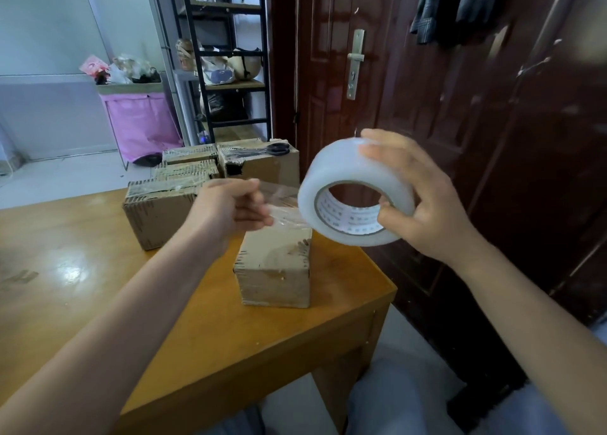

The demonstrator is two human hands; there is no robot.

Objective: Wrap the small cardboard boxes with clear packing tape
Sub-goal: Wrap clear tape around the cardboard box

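Cardboard boxes, small: one [157, 213] left of your grip, beside your left wrist; three more stacked behind it, the rear one [259, 162] carrying black scissors [272, 149]. Left hand [226, 209]: fingers pinching the free end of clear tape [282, 211]. Below that pinch: one taped box [276, 267] standing on the wooden table [98, 287], near its right edge. Right hand [423, 201]: curled round the packing tape roll [354, 191], thumb in the core, held above and right of that box.
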